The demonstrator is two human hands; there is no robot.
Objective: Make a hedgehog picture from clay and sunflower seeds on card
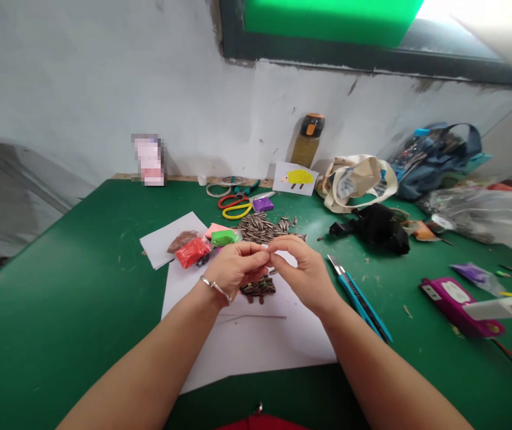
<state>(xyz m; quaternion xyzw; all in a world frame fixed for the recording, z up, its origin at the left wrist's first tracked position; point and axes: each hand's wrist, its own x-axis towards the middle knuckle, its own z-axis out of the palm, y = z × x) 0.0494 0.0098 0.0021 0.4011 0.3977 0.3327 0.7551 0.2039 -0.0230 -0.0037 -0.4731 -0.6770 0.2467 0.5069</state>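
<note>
My left hand [240,263] and my right hand [298,269] meet fingertip to fingertip above a white sheet of paper [256,346]. Both are closed in a pinch; whatever lies between the fingertips is too small to make out. Just below them on the paper is a figure covered with dark seeds [259,288], with two short brown legs, partly hidden by my left hand. Behind my hands lies a pile of striped sunflower seeds [260,228]. Packets of red clay [193,252] and green clay [224,237] sit beside my left hand.
Blue utility knives [358,298] lie to the right, near a purple device [459,306]. Yellow-handled scissors [238,210], a card with a yellow animal [295,178] and a bottle [308,140] are at the back. Bags [358,182] crowd the right rear.
</note>
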